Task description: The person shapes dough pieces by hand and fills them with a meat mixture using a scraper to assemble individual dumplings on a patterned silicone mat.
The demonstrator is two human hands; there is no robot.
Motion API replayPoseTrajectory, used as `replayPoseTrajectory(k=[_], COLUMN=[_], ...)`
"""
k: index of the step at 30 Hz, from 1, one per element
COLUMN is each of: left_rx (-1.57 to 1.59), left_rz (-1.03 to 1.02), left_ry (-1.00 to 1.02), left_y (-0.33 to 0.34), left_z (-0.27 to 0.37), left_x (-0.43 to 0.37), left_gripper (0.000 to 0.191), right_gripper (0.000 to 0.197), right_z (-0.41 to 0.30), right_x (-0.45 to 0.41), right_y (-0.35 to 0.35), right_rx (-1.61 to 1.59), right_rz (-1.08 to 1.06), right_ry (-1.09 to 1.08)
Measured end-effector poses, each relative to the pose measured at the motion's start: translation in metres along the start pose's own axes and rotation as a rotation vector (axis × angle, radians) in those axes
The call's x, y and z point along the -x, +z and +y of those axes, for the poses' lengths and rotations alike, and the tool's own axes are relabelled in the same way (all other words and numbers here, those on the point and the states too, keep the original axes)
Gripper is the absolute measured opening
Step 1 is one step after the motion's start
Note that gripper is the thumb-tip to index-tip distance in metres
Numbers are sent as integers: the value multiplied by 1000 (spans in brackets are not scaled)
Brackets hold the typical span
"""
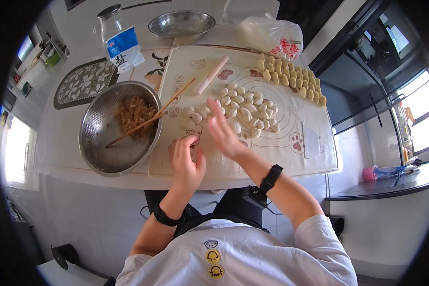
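My left hand [187,161] is over the near part of a printed pastry mat [271,164], thumb apart from loosely curled fingers. It appears to hold nothing. A flattened round of dough [188,123] lies just beyond its fingertips. My right hand [222,132] is stretched out with straight fingers, tilted on edge, and nothing shows in it. Beside it on the mat are another dough round [234,127] and a cluster of cut white dough pieces [250,107]. Whether the right fingers touch the mat cannot be told.
Left stands a metal bowl [103,157] of minced filling [134,114] with chopsticks [139,128] across it. A rolling pin [211,75], rows of dumplings [293,77], a scraper [311,143], a plastic bag [268,35], a salt packet [123,50], a glass jug [111,21] and another metal bowl [181,26] surround the work.
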State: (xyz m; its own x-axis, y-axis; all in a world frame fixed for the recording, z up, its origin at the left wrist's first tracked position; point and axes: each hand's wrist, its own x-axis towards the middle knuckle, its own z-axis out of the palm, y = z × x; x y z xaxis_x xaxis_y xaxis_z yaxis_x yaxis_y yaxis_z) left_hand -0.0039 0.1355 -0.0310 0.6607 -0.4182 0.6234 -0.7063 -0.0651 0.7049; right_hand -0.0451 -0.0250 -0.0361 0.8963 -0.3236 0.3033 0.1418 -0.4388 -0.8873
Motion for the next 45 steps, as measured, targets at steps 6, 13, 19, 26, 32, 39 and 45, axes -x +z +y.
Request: replayPoseTrajectory(k=[6, 13, 19, 26, 32, 39, 45], left_rx=[-40, 281, 251, -463, -478, -644, -450], left_rz=[-146, -238, -300, -192, -357, -379, -289], left_ry=[144, -51, -110, 15, 194, 140, 152], left_y=[0, 13, 8, 1, -1, 11, 2], left_z=[7, 25, 15, -1, 9, -14, -2], left_x=[-11, -20, -17, -11, -14, 3, -6], left_gripper=[39, 30, 28, 32, 38, 38, 40], right_gripper=[83, 93, 43, 35, 35, 38, 40], right_z=[-38, -52, -28, -31, -30, -26, -30], right_x=[-5, -2, 4, 31, -26, -20, 18], right_y=[-20, -6, -28, -26, -26, -47, -78], right_rx=[-549, -804, -58, 560, 372, 660, 719], right_rz=[-4, 103, 161, 16, -143, -375, -275], right_ry=[245, 408, 487, 65, -112, -136, -231])
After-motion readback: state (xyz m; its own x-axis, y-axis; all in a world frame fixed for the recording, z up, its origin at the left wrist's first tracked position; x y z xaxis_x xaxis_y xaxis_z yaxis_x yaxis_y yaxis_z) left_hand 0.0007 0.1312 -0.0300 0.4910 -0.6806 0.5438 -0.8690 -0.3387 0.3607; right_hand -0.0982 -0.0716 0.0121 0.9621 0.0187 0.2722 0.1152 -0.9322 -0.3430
